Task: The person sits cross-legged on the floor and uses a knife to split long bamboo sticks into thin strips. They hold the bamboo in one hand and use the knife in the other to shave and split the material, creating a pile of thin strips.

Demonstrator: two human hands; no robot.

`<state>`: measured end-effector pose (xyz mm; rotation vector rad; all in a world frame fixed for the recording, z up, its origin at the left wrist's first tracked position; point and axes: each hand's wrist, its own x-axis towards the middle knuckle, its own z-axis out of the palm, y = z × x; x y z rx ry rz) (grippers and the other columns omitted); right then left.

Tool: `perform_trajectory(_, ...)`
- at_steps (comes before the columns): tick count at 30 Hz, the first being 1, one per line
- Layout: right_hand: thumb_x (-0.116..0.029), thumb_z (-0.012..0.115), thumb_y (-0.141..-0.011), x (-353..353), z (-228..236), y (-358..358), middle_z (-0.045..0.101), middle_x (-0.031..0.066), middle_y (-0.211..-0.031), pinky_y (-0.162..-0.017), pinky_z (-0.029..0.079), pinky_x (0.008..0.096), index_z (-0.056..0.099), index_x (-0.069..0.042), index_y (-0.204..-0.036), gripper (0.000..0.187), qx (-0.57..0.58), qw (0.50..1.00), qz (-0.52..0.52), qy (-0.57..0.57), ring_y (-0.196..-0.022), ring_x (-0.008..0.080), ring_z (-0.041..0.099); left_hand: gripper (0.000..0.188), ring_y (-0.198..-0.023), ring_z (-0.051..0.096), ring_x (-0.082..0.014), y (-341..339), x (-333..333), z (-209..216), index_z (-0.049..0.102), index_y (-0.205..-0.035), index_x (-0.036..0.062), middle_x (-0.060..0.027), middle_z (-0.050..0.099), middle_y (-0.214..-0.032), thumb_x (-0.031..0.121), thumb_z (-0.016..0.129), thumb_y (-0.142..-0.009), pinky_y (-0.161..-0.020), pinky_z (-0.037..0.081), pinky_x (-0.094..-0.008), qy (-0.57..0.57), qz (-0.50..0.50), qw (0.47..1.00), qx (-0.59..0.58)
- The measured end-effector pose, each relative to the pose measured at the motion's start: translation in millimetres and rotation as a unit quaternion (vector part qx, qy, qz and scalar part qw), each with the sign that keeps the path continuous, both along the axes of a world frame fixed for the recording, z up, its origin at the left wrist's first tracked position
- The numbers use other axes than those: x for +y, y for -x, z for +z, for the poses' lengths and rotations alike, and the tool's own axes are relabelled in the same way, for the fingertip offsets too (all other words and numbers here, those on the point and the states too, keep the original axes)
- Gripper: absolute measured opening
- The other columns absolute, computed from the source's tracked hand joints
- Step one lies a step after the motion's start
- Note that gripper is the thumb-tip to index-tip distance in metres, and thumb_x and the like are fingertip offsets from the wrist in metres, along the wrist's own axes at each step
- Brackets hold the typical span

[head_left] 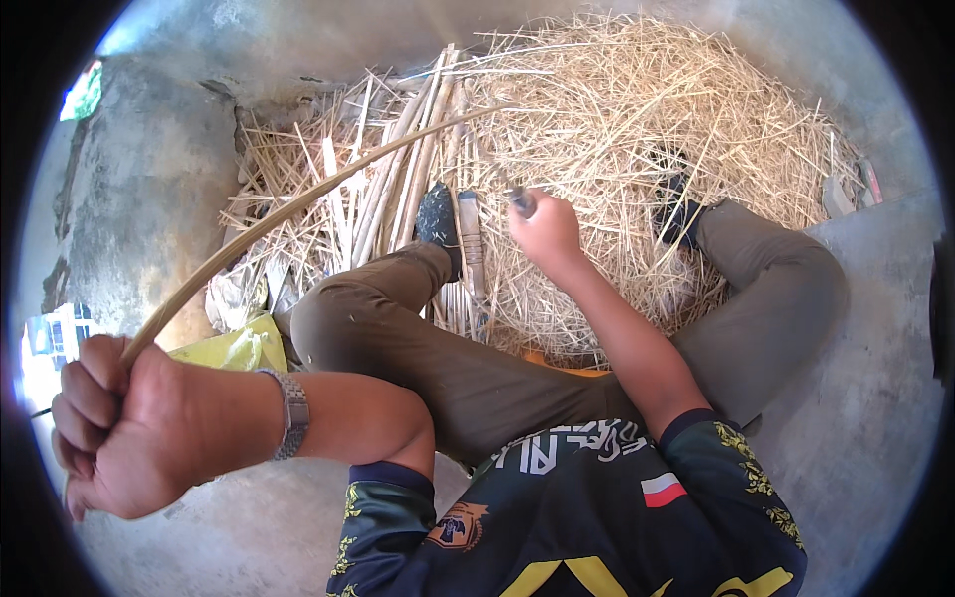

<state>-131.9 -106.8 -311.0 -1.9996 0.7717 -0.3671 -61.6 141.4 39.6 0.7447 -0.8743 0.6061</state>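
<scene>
Left hand (134,433) gripping a long strip (239,242) (gently bowed), right hand (548,236) around a grey tool (521,203), straw (637,119) heaped beyond

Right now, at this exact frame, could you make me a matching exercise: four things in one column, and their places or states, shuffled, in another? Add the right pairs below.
Column one
1. left hand
2. right hand
3. wristwatch
4. yellow sheet

Column two
A. silver-coloured, worn around a wrist
B. closed around a short grey cylinder
C. lying beside the left knee
D. closed around a long pale strip

Right pairs: 1-D, 2-B, 3-A, 4-C.
</scene>
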Motion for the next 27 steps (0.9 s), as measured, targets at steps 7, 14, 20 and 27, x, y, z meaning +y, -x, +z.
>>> perform_trajectory(7,-0.020,0.065,-0.082,-66.9,-75.5,18.6,0.070,0.0211,-0.076,-0.064,0.054,0.0412,0.071,0.004,-0.095,0.028,0.102,0.980,-0.159,-0.065,-0.066,0.0291,0.069,0.054,-0.045,0.017,-0.0071,63.2,62.9,6.1,0.042,-0.070,0.0178,0.0074,0.026,-0.054,0.062,0.038,-0.101,-0.043,0.016,-0.0262,0.039,-0.012,0.999,-0.022)
perform_trajectory(14,-0.011,0.063,-0.081,-81.1,-82.2,19.0,0.060,0.0114,-0.066,-0.043,0.044,0.0345,0.063,0.005,-0.085,0.015,0.013,0.911,-0.262,-0.319,-0.051,0.0192,0.058,0.063,-0.044,0.019,-0.0091,47.2,98.3,3.0,0.044,-0.063,0.0144,0.0053,0.029,-0.052,0.065,0.037,-0.100,-0.044,0.016,-0.0269,0.078,-0.026,0.995,0.057)
perform_trajectory(20,-0.005,0.067,-0.081,-44.3,-12.6,2.8,0.050,0.0031,-0.060,-0.037,0.037,0.0296,0.055,0.000,-0.079,0.013,-0.031,0.907,-0.182,-0.378,-0.043,0.0109,0.045,0.058,-0.046,0.019,-0.0069,-5.6,7.0,-2.4,0.031,-0.066,0.0165,0.0059,0.025,-0.055,0.061,0.027,-0.104,-0.042,0.014,-0.0248,0.079,0.085,0.983,0.141)
perform_trajectory(27,-0.018,0.065,-0.084,12.4,38.9,9.5,0.064,0.0141,-0.065,-0.054,0.049,0.0392,0.064,0.006,-0.081,0.024,0.063,0.985,0.035,-0.159,-0.052,0.0248,0.060,0.058,-0.047,0.027,-0.0081,-49.9,-124.1,-66.9,0.023,-0.071,0.0160,0.0047,0.024,-0.058,0.064,0.024,-0.102,-0.040,0.024,-0.0253,0.017,0.121,0.965,0.234)
